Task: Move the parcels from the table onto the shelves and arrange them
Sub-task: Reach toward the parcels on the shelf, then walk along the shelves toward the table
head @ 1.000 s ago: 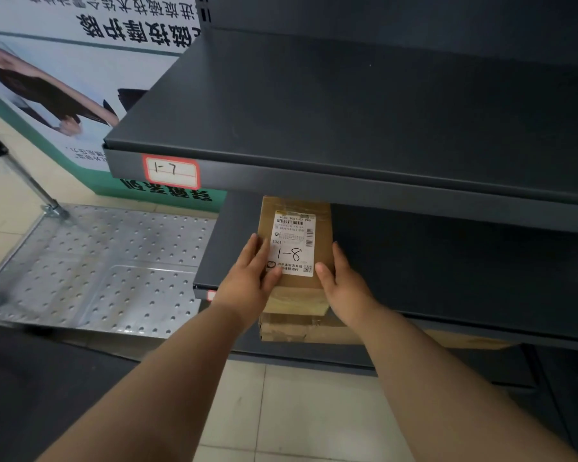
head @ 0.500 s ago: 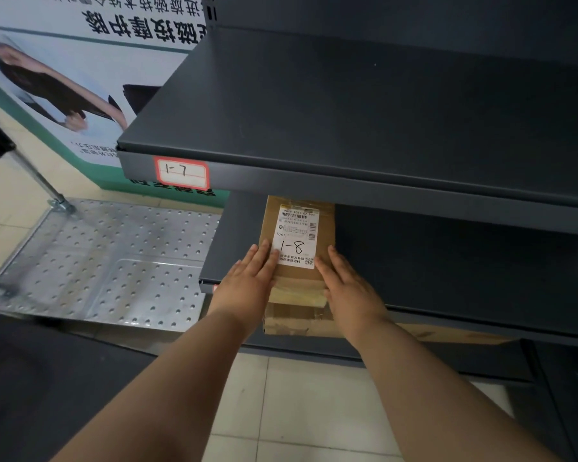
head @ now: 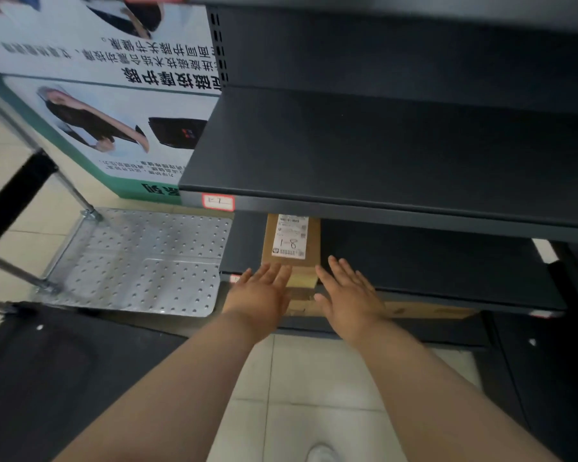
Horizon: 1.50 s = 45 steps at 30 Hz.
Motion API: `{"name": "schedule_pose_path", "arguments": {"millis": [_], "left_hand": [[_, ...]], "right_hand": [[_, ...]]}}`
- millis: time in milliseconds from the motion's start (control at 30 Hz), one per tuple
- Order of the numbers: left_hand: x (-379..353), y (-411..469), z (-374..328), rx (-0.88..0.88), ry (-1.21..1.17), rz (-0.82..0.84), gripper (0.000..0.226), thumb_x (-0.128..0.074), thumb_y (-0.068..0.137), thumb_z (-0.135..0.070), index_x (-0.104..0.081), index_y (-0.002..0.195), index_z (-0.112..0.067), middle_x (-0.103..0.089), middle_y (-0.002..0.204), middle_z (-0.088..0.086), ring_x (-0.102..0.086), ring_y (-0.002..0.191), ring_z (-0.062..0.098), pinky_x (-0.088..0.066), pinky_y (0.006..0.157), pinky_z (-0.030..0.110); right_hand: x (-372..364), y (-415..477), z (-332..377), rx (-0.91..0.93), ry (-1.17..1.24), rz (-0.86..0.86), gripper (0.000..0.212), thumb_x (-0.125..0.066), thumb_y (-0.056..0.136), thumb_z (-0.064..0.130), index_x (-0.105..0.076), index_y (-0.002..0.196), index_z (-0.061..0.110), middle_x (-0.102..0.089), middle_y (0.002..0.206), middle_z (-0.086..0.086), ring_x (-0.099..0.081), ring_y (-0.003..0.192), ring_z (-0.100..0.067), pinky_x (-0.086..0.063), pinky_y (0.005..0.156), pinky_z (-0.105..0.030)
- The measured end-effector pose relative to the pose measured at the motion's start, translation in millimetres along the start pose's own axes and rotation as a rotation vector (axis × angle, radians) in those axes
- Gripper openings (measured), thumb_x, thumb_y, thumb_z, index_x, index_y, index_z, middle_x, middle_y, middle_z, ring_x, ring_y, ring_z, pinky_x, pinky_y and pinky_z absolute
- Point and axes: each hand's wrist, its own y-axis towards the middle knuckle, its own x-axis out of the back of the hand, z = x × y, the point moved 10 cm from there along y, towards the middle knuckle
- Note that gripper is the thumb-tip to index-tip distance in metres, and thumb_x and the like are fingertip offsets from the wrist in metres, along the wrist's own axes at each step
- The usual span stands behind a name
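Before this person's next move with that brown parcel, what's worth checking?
1. Parcel lies flat on the lower shelf: ok.
2. Its 1-8 label faces up: ok.
3. Left hand and right hand open, gripping nothing: ok.
4. Parcel's near end fully behind the shelf edge: cannot tell, the hands cover it.
5. Lower shelf's tag matches 1-8: cannot tell, mostly hidden.

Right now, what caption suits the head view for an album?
Left hand and right hand, open, at the near end of a parcel on a shelf.
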Motion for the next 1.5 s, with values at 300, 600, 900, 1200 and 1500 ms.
{"name": "schedule_pose_path", "arguments": {"millis": [300,600,900,1200,1500], "left_hand": [[82.8,-107.9,-112.9,-0.209,0.102,-0.054,0.055,-0.019,0.105,-0.040,-0.002,0.155,-0.023,-0.002,0.163,0.000,-0.001,0.149,0.019,-0.004,0.120,0.038],[124.1,-173.5,-354.7,-0.725,0.288,-0.088,0.052,-0.017,0.106,-0.036,-0.007,0.155,-0.024,-0.004,0.162,-0.003,0.000,0.149,0.014,-0.002,0.120,0.036],[105.2,-305.4,-626.7,-1.296,0.413,-0.189,0.053,-0.021,0.105,-0.037,-0.008,0.154,-0.024,-0.007,0.162,-0.004,-0.001,0.149,0.012,-0.003,0.121,0.036],[29.2,-421.2,-735.4,-1.759,0.507,-0.057,0.053,-0.027,0.104,-0.037,-0.012,0.154,-0.027,-0.012,0.161,-0.007,-0.005,0.148,0.009,-0.004,0.121,0.034],[-22.8,-535.2,-783.7,-2.276,0.631,0.064,0.051,-0.029,0.104,-0.035,-0.018,0.153,-0.028,-0.020,0.159,-0.010,-0.014,0.146,0.007,-0.009,0.118,0.028]], "right_hand": [[76.1,-161.1,-33.0,-0.127,0.058,-0.094,0.057,-0.016,0.104,0.044,-0.003,0.155,0.021,0.004,0.162,0.001,0.009,0.149,-0.015,0.004,0.121,-0.035],[122.5,-346.5,-191.7,-0.454,0.223,-0.231,0.056,-0.022,0.104,0.042,-0.011,0.155,0.021,-0.003,0.163,0.001,0.002,0.149,-0.014,-0.002,0.120,-0.032],[92.6,-586.4,-330.0,-0.884,0.236,-0.268,0.056,-0.025,0.104,0.043,-0.013,0.154,0.022,-0.004,0.162,-0.001,-0.001,0.149,-0.019,-0.006,0.120,-0.035],[23.8,-768.2,-349.1,-1.308,0.404,-0.364,0.054,-0.026,0.104,0.041,-0.014,0.154,0.025,-0.011,0.162,0.001,-0.005,0.149,-0.015,-0.006,0.119,-0.032],[-49.8,-897.6,-245.7,-1.898,0.635,-0.488,0.055,-0.033,0.103,0.043,-0.021,0.153,0.026,-0.023,0.159,0.001,-0.017,0.147,-0.016,-0.018,0.118,-0.035]]}}
